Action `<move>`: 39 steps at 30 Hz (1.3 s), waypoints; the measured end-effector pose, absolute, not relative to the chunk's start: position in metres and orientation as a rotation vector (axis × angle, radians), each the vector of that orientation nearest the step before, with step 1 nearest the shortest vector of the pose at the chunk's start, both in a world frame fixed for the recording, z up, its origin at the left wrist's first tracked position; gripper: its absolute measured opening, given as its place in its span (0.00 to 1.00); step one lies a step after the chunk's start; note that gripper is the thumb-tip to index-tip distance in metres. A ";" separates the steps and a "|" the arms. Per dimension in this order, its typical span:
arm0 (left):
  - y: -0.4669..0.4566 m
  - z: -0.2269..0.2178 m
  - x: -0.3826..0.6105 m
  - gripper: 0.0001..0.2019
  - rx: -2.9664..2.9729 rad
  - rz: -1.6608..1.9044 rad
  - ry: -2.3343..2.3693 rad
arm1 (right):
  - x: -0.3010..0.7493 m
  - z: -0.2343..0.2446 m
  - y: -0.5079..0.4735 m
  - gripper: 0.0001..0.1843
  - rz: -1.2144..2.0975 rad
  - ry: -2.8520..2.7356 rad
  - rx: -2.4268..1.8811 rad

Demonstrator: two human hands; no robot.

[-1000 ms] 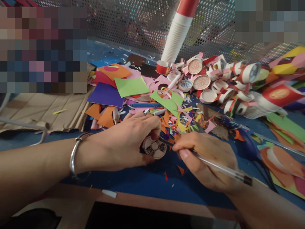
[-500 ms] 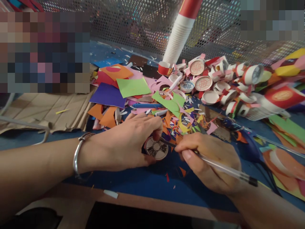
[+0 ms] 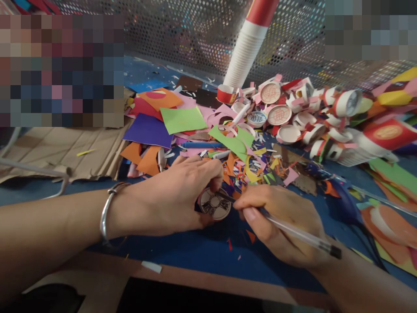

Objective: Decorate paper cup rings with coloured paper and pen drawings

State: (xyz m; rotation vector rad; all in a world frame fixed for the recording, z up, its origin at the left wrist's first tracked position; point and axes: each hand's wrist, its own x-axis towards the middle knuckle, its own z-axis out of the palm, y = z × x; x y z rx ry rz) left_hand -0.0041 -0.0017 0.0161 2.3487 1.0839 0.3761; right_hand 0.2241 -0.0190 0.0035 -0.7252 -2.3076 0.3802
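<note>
My left hand (image 3: 172,195) pinches a small round paper cup bottom (image 3: 215,204) against the blue table top (image 3: 195,248), thumb below and fingers above it. A dark drawn pattern covers the disc's face. A silver bangle (image 3: 109,208) sits on that wrist. My right hand (image 3: 280,221) is closed on a clear ballpoint pen (image 3: 293,232), whose tip touches the disc's upper right part.
Coloured paper sheets and scraps (image 3: 182,126) are heaped just beyond my hands. Several cut cup bottoms (image 3: 293,117) lie at the back right, beside a leaning stack of paper cups (image 3: 244,52). Brown cardboard (image 3: 58,148) lies left. A perforated metal screen (image 3: 195,34) closes the back.
The pen tip has shifted slightly across the disc and my right hand has edged left. My left hand keeps the same hold.
</note>
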 end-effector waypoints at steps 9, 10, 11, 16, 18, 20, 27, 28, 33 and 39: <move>-0.003 0.018 -0.004 0.15 2.346 0.354 1.100 | 0.225 0.004 -0.019 0.09 0.385 -2.328 -0.693; -0.003 0.018 -0.004 0.14 2.347 0.352 1.096 | 0.225 0.004 -0.018 0.09 0.385 -2.329 -0.696; -0.002 0.018 -0.004 0.14 2.347 0.357 1.090 | 0.225 0.004 -0.017 0.09 0.384 -2.331 -0.697; -0.001 0.017 -0.004 0.14 2.354 0.361 1.067 | 0.224 0.002 -0.015 0.08 0.390 -2.342 -0.684; -0.001 0.017 -0.004 0.14 2.344 0.352 1.071 | 0.225 0.001 -0.017 0.08 0.375 -2.348 -0.680; -0.001 0.017 -0.004 0.14 2.334 0.358 1.072 | 0.226 0.001 -0.018 0.08 0.363 -2.348 -0.679; -0.001 0.016 -0.005 0.13 2.338 0.366 1.052 | 0.222 -0.002 -0.018 0.09 0.400 -2.344 -0.675; -0.001 0.015 -0.005 0.13 2.341 0.369 1.049 | 0.222 -0.002 -0.018 0.09 0.405 -2.344 -0.661; -0.002 0.016 -0.005 0.15 2.336 0.386 1.056 | 0.223 0.002 -0.019 0.09 0.412 -2.353 -0.656; -0.002 0.016 -0.005 0.13 2.350 0.381 1.052 | 0.221 0.002 -0.018 0.09 0.392 -2.351 -0.657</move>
